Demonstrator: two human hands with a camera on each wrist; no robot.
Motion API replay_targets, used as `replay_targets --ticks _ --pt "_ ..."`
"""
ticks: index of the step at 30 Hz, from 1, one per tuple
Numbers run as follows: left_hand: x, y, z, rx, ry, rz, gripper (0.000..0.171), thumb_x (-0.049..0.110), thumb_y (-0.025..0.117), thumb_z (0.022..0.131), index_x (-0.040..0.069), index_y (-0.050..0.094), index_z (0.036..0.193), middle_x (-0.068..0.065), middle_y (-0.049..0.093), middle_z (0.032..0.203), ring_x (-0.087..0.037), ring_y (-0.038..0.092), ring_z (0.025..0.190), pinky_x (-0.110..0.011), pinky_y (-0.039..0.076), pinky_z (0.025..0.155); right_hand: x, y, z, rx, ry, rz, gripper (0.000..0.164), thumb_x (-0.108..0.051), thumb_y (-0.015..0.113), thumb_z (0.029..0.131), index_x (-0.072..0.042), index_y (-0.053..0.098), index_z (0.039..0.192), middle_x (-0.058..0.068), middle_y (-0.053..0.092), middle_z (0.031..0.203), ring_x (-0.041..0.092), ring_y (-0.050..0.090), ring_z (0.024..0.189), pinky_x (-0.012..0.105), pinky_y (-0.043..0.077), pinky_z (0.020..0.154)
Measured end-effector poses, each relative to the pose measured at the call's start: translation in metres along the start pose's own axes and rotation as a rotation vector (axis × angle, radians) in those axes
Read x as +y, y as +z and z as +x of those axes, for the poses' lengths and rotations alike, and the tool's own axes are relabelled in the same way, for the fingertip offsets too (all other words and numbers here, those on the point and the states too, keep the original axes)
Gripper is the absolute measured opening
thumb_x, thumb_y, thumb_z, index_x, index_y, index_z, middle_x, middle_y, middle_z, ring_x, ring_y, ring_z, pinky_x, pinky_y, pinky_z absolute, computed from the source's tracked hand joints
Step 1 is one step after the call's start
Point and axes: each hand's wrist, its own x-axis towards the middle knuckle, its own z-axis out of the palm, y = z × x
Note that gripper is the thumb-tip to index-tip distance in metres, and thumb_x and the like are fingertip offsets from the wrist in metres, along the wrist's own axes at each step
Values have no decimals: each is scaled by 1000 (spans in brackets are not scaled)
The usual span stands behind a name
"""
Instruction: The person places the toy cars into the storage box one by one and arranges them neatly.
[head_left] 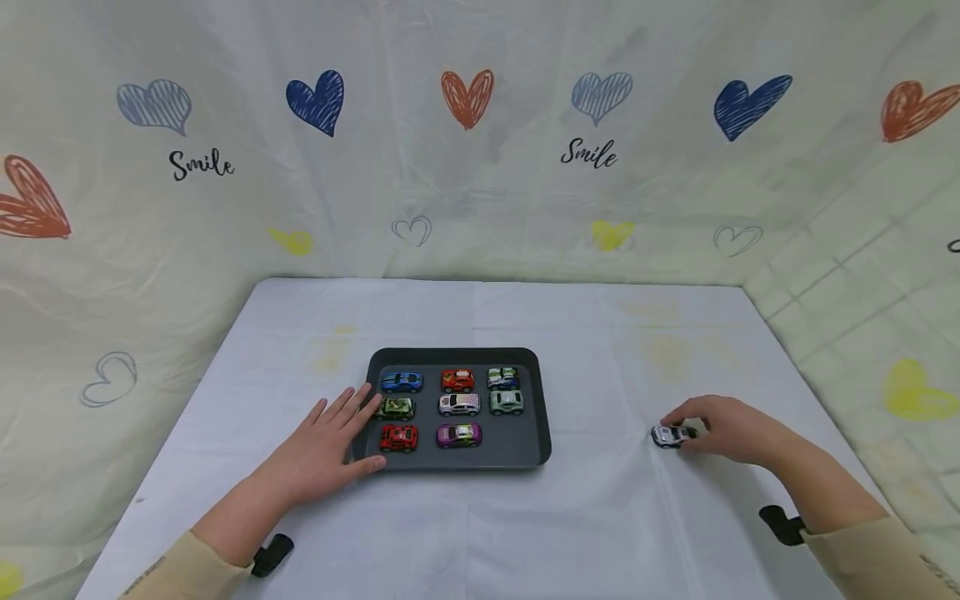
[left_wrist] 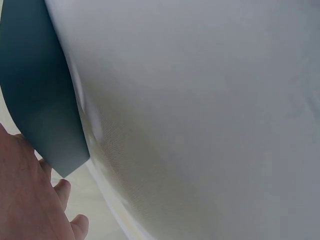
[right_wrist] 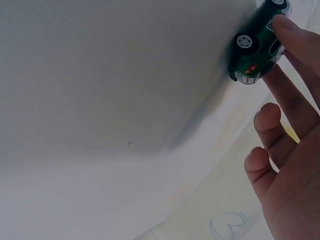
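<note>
My right hand (head_left: 723, 429) pinches a small toy car (head_left: 670, 436) between thumb and fingers, low at the table's right side. It looks silver-white in the head view; the toy car (right_wrist: 255, 47) in the right wrist view looks green with pale wheels. My left hand (head_left: 318, 454) lies with spread fingers at the left edge of a dark grey tray (head_left: 510, 450), the thumb at its near rim. Several toy cars stand in the tray, among them a blue car (head_left: 402, 382), a purple car (head_left: 459, 435), a red car (head_left: 399, 438) and a camouflage-green car (head_left: 395, 408).
A white cloth covers the table (head_left: 600, 517). Behind and beside it hangs a pale sheet (head_left: 510, 183) printed with hearts and lettering. Black straps (head_left: 782, 525) show at both wrists.
</note>
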Motion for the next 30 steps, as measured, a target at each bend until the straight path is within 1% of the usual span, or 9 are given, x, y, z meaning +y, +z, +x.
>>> replay_targets --ticks 5,13,17,21,26,30 --pt "0 1 1 8 5 -7 91 68 56 89 17 25 159 -8 16 165 -36 16 150 -60 13 118 1 2 2 -2 16 -1 30 -18 80 83 -17 75 113 10 67 120 38 59 111 57 50 89" --pt "0 0 1 -6 -1 5 92 68 56 89 17 25 159 -7 14 166 -35 14 150 -59 11 119 4 3 5 6 11 2 31 -20 80 83 -17 74 113 8 68 119 39 58 113 57 50 90" --pt "-1 1 1 -6 0 5 92 68 56 89 16 26 159 -7 14 166 -35 14 150 -60 11 119 4 0 6 13 -8 7 32 -22 80 83 -19 74 114 5 68 118 37 59 113 55 51 89" --pt "-2 4 1 -14 -5 8 92 70 54 89 18 23 159 -5 12 166 -34 13 151 -59 11 119 0 -3 7 26 -40 21 33 -26 80 83 -21 74 116 0 68 117 31 60 112 49 52 89" --pt "-3 6 2 -9 -2 0 93 70 54 89 19 24 159 -5 13 166 -34 13 151 -59 11 119 -9 -6 10 39 -61 46 34 -31 79 84 -23 74 117 -4 68 116 23 61 106 40 53 85" --pt "-5 7 2 -1 -1 0 93 71 54 88 19 25 159 -5 13 166 -34 13 151 -59 10 119 -19 -7 16 42 -68 81 35 -32 79 85 -24 74 119 -6 67 116 19 60 105 37 52 83"
